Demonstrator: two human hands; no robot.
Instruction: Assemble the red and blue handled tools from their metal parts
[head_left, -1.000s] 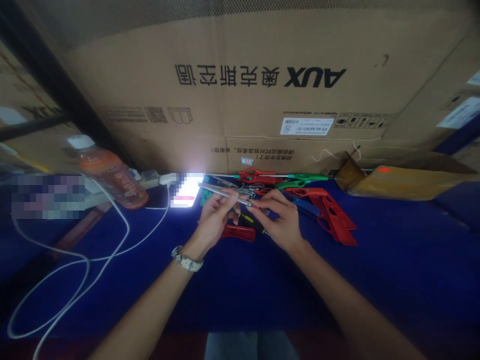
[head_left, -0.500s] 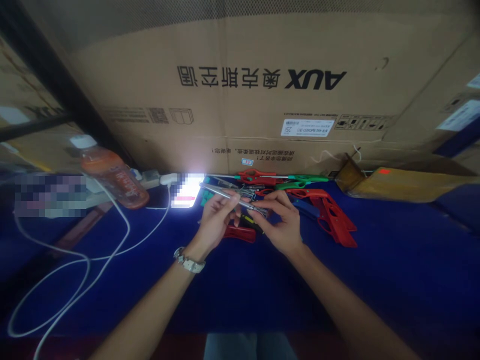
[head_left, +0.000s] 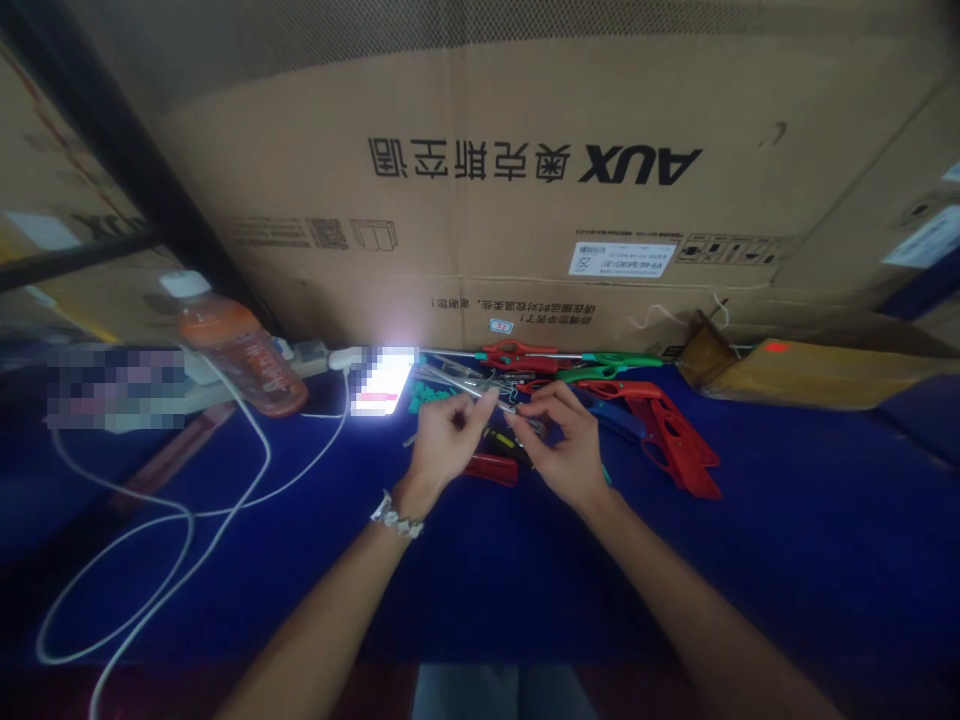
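Note:
My left hand [head_left: 447, 441] and my right hand [head_left: 564, 444] meet over a pile of hand tools on a blue cloth. Both pinch a thin silver metal tool [head_left: 480, 391] that slants up to the left, my left fingers on its shaft and my right fingers at its lower end. Under the hands lie a red-handled tool [head_left: 491, 468] and a black and yellow screwdriver [head_left: 501, 441]. A metal watch [head_left: 397, 517] sits on my left wrist.
Red pliers-like tools [head_left: 667, 432], red and green scissors [head_left: 570, 357] lie behind and right. A lit phone [head_left: 384, 381], white cable [head_left: 225, 500], orange drink bottle [head_left: 240, 345] and power strip are left. A big cardboard box [head_left: 525, 180] stands behind.
The view shifted slightly. My left hand has slid down the silver tool and turned, so less of the shaft sticks out to the left. My right hand stays at its lower end.

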